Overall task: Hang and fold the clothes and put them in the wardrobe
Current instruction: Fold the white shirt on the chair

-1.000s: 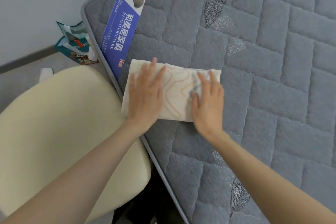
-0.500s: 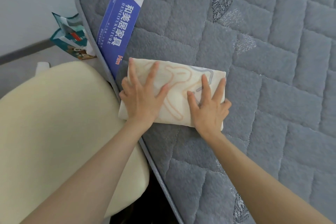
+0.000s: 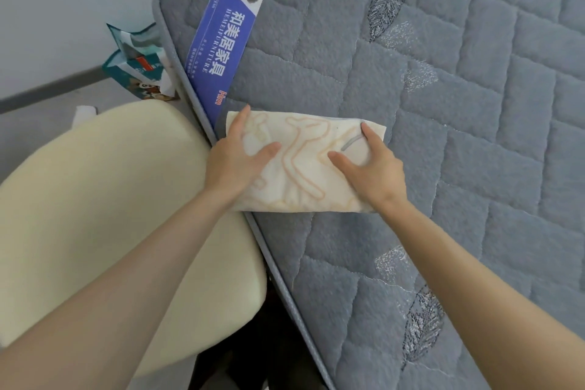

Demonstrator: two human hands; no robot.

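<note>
1. A grey quilted mattress [image 3: 474, 168] with stitched leaf motifs fills the right of the frame.
2. A blue printed label [image 3: 221, 51] lies along its upper-left edge.
3. A cream padded seat [image 3: 110, 199] sits at lower left, just beside the mattress.
4. A teal packet [image 3: 136, 66] lies at upper left.

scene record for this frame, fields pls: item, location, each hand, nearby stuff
item: folded garment, cream with an orange line pattern, a compact rectangle
location: flat on the grey quilted mattress, close to its edge
left hand: grips the garment's left end, thumb on top
right hand: grips the garment's right end, thumb on top
nearby: blue label on the mattress corner; cream seat beside the bed; printed bag on the floor
</note>
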